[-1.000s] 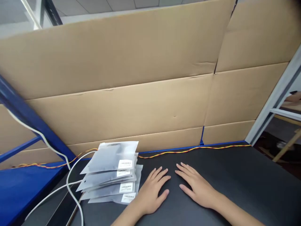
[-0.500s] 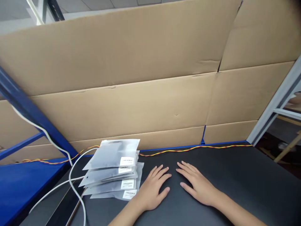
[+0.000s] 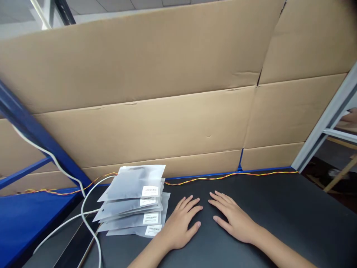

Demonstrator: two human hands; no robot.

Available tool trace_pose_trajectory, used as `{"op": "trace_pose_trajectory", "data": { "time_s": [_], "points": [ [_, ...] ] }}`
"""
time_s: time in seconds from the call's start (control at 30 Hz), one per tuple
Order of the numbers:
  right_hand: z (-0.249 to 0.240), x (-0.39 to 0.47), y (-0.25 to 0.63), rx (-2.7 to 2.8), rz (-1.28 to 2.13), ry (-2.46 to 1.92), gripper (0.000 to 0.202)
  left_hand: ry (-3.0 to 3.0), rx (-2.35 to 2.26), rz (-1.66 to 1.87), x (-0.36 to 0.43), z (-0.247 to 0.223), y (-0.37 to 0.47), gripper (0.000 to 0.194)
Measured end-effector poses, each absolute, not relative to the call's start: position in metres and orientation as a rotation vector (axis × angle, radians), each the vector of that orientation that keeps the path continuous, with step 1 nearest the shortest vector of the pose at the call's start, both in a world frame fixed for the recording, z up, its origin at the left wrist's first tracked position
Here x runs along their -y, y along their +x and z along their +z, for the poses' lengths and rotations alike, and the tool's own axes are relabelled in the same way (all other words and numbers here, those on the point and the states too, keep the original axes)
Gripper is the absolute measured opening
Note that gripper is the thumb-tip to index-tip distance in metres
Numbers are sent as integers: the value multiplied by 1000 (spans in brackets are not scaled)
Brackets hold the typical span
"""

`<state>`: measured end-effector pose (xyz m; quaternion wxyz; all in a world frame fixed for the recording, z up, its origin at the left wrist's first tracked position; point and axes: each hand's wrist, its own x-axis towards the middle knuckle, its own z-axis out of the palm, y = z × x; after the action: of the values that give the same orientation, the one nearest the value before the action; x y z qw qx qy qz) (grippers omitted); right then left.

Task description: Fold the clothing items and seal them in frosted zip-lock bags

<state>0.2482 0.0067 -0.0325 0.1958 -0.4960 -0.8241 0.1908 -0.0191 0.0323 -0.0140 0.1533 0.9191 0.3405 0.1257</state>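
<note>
My left hand [image 3: 181,224] lies palm down on the black tabletop [image 3: 212,251], its fingers spread and holding nothing. Just left of it is a stack of frosted plastic bags [image 3: 129,182] with dark contents that I cannot make out. Several of the bags carry white barcode labels [image 3: 151,218] near their right edges. My right hand [image 3: 232,217] also rests flat on the table, fingers stretched out, with nothing in it. A gap of bare black surface separates the two hands.
A tall cardboard wall [image 3: 156,130] stands behind the table. A twisted red and yellow wire [image 3: 206,179] runs along the back edge. A white cable [image 3: 90,229] loops left of the bags, near a blue post [image 3: 47,130]. A grey post [image 3: 323,123] rises at the right.
Both hands and the bag stack stay where they were. Only a very slight shift of the camera view shows.
</note>
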Motion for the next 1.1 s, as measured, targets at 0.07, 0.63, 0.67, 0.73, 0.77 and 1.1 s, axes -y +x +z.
{"op": "trace_pose_trajectory", "data": {
  "time_s": [0.07, 0.63, 0.67, 0.73, 0.77, 1.1],
  "points": [
    [-33, -7, 248, 2313, 524, -1395, 50, 2636, -980, 349, -32, -14, -19, 46],
    [-36, -6, 248, 2326, 482, -1389, 49, 2626, -975, 366, -32, -14, -19, 46],
    [-36, -7, 247, 2318, 459, -1387, 48, 2624, -972, 371, -32, -14, -19, 46],
    [-34, -8, 240, 2281, 402, -1372, 44, 2619, -967, 372, -32, -14, -19, 47],
    [-32, -9, 235, 2252, 385, -1350, 42, 2618, -965, 370, -32, -14, -19, 47],
    [21, -77, 104, 1556, 1085, -1010, 39, 2616, -952, 530, -25, -14, -19, 48]
  ]
}}
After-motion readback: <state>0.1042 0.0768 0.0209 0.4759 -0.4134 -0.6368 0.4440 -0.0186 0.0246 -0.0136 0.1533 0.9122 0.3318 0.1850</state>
